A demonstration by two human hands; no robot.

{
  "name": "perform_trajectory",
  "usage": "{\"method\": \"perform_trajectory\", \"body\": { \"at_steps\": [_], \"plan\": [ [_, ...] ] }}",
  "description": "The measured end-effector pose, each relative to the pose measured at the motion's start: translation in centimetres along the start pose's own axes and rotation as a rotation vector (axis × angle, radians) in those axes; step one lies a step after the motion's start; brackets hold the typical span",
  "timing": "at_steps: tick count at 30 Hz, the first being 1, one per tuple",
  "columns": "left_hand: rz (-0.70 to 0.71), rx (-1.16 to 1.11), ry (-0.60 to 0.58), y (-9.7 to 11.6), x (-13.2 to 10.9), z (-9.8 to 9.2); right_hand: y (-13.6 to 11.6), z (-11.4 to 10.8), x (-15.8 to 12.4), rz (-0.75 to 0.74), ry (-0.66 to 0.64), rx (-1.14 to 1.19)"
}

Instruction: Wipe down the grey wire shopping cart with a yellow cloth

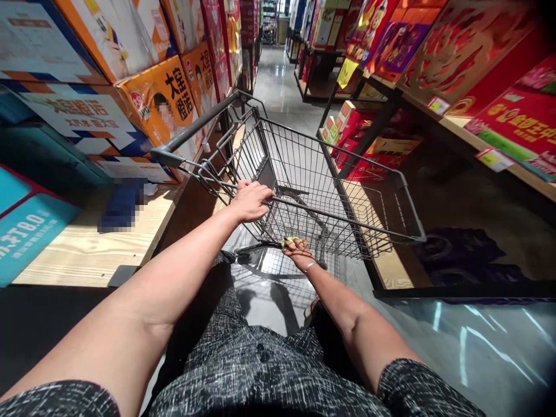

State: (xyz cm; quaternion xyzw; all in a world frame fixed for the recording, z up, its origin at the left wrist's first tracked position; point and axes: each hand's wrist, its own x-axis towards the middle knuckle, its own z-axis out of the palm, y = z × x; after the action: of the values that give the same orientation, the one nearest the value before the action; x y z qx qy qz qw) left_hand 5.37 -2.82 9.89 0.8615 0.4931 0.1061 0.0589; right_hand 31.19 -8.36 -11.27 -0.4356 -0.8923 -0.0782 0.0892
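A grey wire shopping cart (299, 156) stands sideways in front of me, its handle bar (195, 130) at the left. My left hand (254, 201) rests over the cart's near top rim, fingers curled round it. Lower down, my right hand (299, 255) is closed on a small crumpled yellow-green thing (288, 242), perhaps a cloth; its kind is not clear. That hand is beside the cart's lower frame, and whether it presses on the metal I cannot tell. A thin bracelet is on the right wrist.
Stacked orange cartons (152, 98) stand on a wooden shelf (99, 255) at left, with a blurred dark blue item (121, 202). Red gift boxes (516, 121) fill the right shelf (534, 185); a low shelf board (391, 269) borders the cart. Between them a grey aisle floor (278, 81) runs away.
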Motion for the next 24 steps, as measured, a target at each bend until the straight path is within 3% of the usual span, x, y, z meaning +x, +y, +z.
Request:
{"method": "perform_trajectory", "body": {
  "at_steps": [3, 7, 9, 12, 15, 20, 24],
  "plan": [
    [0.003, -0.018, -0.001, 0.0, 0.3, 0.2, 0.9, 0.3, -2.1, 0.003, -0.086, 0.004],
    [0.012, -0.016, 0.002, 0.0, 0.5, 0.3, 2.1, -1.6, -1.8, 0.054, -0.090, -0.028],
    [0.012, -0.012, 0.003, 0.0, 0.5, 0.3, 3.0, -3.6, -0.9, 0.069, 0.013, -0.050],
    [0.009, 0.000, -0.001, 0.0, 0.5, 0.2, 4.8, -7.1, 0.2, 0.087, 0.297, -0.085],
    [0.000, 0.026, 0.006, -0.1, 0.4, 0.1, 6.7, -10.2, -0.1, 0.111, 0.488, -0.082],
    [-0.021, 0.040, 0.021, 0.0, 0.1, 0.0, 10.6, -11.8, -5.6, 0.274, 0.554, -0.047],
    [-0.045, 0.045, 0.039, 0.3, 0.2, 0.0, 14.5, -11.7, -11.0, 0.633, 0.601, -0.001]
  ]
}}
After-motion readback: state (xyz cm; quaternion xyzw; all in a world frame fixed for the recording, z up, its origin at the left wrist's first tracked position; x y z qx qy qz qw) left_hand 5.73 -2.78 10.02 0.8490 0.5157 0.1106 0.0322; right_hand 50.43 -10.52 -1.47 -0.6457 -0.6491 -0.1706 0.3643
